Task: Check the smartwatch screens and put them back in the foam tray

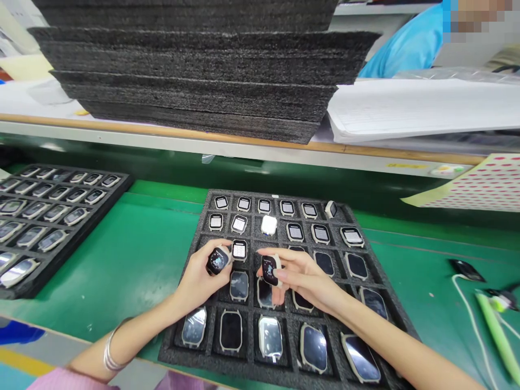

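Your left hand [201, 275] pinches a smooth, rounded-square watch [218, 261] by its edges, fingers [212, 248] curled snug; your right hand [305, 273] grips a second watch [269, 269], forearms [150, 323] slanting inward over the grainy black foam tray [227, 368] on the green counter [154, 227].

1. A glossy green bench top [154, 222] spreads from 9 o'clock across to 3 o'clock.
2. Above it, a raised shelf [162, 126] with 1 wood-toned edge runs from near 10 o'clock through 12 to 3 o'clock; 1 pale front strip [162, 142] lies under that edge.
3. Below the strip stands a dark green panel [162, 170], with glare between 9 and 10 o'clock.
4. Beyond the shelf, a pale ledge [377, 9] sits near 1 o'clock.
5. At 8 o'clock, the floor shows 1 yellow stripe [24, 362].
6. The light is bright.
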### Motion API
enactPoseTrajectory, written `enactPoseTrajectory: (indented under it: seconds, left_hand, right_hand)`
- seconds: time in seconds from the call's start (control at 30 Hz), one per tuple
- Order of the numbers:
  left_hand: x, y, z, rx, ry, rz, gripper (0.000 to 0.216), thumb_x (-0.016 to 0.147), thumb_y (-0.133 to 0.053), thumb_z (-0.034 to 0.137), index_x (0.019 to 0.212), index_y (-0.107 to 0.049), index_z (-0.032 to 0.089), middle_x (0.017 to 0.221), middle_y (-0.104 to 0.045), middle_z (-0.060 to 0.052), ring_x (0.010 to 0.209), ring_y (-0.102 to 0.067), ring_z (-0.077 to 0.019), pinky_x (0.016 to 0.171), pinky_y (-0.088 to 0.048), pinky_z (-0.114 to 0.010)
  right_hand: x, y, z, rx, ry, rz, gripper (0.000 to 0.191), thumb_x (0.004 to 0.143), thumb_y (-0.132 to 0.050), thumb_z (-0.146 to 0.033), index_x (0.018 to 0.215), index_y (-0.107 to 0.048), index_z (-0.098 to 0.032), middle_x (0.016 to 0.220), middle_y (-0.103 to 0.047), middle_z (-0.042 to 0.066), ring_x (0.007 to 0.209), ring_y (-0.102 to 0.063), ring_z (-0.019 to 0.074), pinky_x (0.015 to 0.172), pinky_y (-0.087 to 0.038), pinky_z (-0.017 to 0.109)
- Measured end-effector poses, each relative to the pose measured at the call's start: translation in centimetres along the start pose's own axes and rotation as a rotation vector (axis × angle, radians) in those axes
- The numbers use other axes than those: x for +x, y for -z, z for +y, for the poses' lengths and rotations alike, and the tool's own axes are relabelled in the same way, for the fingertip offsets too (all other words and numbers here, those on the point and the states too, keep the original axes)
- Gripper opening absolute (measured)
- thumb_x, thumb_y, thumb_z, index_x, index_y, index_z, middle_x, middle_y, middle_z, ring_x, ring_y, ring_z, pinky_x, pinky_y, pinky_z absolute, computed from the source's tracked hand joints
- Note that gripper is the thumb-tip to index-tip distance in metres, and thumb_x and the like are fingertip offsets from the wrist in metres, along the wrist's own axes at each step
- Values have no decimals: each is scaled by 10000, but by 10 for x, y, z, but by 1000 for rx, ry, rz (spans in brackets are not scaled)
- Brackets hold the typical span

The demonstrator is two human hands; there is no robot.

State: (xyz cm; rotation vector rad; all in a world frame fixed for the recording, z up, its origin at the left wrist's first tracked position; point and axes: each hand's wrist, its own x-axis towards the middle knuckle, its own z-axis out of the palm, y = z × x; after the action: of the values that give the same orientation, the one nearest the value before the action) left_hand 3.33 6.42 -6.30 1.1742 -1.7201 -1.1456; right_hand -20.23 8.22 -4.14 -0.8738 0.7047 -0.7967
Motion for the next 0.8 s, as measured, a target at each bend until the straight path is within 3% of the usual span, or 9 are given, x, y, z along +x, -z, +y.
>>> enactPoseTrajectory:
  seconds: [0.43,0.8]
  left_hand:
    - [-2,5,6,-89,-37,24,372,820,-571,139,1161,-487,262,896,-564,28,782,-534,-127,748,-423,-215]
    - [0,5,1,-16,-39,13,406,794,-571,112,1171,-507,250,885,-569,32,800,-543,-129,775,-422,-222]
  right_hand:
    - [-1,0,1,1,10,53,488,826,-718,-275,1265,-550,-142,962,-678,129,581,-686,177,561,-579,266]
    - [0,-1,-2,-39,-1,63,490,812,-734,-285,1248,-569,-133,936,-690,134,574,-687,179,558,-578,255]
